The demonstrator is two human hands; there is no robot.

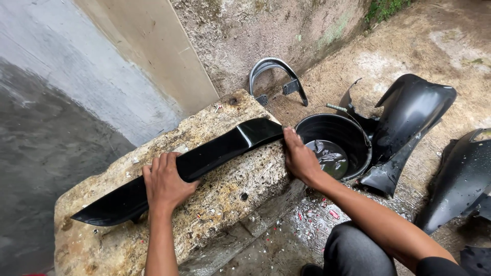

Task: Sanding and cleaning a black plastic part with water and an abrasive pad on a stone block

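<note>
A long, glossy black panel [204, 158] is laid along the top of a rough, stained concrete block [225, 199]. The panel is narrow and blade-like, tapered to a point at its lower-left end, with a bright reflection near its upper-right end, where the surface bends. The left hand [164, 183] is pressed flat on the middle of the panel, fingers spread narrowly and draped over its upper edge. The right hand [300, 159] is set against the panel's right end, fingers straight and close together on it, the thumb hidden; whether the end is gripped or only pushed cannot be told.

The panel's pointed tip is seen near the block's left edge, and its right end reaches the block's right edge, just above a black bucket [353, 134] of dark water. A tall concrete wall [92, 87] is met behind the block. Open wet ground [307, 220], littered with small bits, is left in front of the block beside the person's knee [358, 250].

Beyond the bucket a curved black fender [409, 115] is leaned, touching it, and another black body panel [463, 179] is cut off by the right edge. A grey curved rack [276, 76] is propped at the wall's foot. The underside of the long panel is concealed, as is what lies under the dark water.
</note>
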